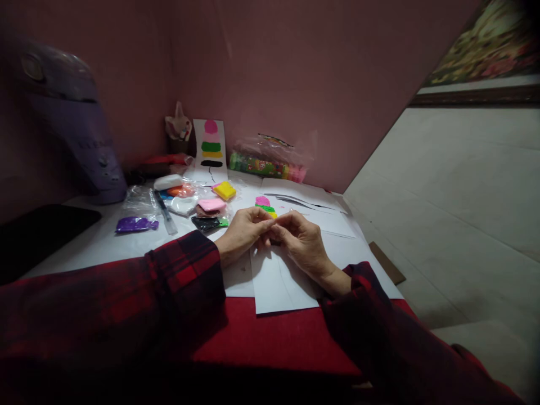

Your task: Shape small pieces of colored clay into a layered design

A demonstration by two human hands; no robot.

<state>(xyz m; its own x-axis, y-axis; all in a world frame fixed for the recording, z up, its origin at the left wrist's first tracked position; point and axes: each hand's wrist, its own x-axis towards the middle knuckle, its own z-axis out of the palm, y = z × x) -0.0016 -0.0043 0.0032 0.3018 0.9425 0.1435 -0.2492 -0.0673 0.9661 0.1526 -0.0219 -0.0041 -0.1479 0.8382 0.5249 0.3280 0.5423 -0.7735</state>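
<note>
Now the left hand [248, 228] and right hand [304, 242] meet, both pinched, on what I can't tell, above the colour-patched sheet [282, 289] at the bench's [95, 244] near edge: delicate finger-work, seemingly, calling for steadiness.

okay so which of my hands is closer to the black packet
Left. Your left hand is just to the right of the black packet; your right hand is farther right, on the far side of the left hand.
</note>
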